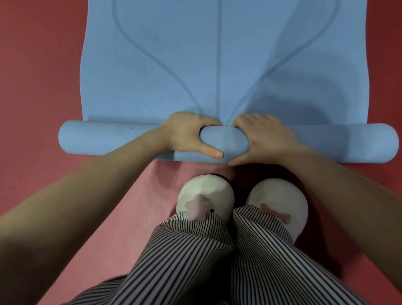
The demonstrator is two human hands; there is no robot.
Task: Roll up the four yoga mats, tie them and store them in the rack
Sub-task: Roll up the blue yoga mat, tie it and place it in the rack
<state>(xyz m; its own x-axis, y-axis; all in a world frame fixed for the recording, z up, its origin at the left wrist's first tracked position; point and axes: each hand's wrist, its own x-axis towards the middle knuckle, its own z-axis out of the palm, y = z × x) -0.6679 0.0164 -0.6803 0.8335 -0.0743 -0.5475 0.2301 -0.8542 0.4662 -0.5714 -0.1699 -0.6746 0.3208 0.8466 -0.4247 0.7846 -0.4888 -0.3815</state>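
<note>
A light blue yoga mat [181,51] with darker curved lines lies flat on the floor, stretching away from me. Its near end is wound into a thick roll [223,141] that runs across the view from left to right. My left hand [187,133] grips the roll just left of its middle, fingers curled over the far side and thumb along the near side. My right hand [263,139] grips it just right of the middle in the same way. The two hands are close together.
A pink mat [154,209] lies under my feet, on a red floor [26,59]. My white slippers [205,197] stand just behind the roll, with striped trouser legs above them. No rack or ties are in view.
</note>
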